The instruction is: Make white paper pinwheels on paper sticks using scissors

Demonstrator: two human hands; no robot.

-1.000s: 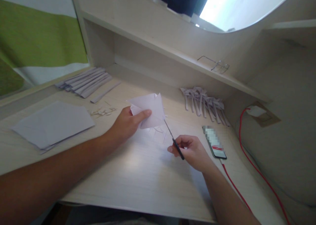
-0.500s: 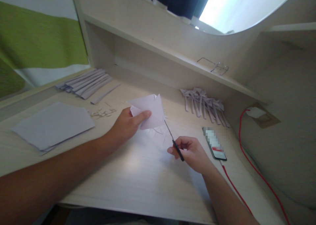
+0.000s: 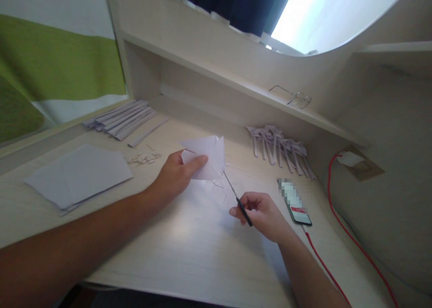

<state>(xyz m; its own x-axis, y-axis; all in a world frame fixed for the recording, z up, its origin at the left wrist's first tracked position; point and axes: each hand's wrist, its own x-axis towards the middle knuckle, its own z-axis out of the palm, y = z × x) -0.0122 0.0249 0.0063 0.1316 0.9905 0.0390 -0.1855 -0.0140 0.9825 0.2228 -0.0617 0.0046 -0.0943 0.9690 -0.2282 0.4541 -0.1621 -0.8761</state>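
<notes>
Left hand (image 3: 177,175) fingers pinch the folded paper (image 3: 205,157) mid-counter; right hand (image 3: 263,213) fingers grip scissors (image 3: 236,199) at its near edge, bare counter (image 3: 189,254) nearer.

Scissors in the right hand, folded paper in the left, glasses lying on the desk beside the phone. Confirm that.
Not quite: in the head view the glasses lie on the shelf above. The scissors are in the right hand, the folded paper in the left hand.
</notes>
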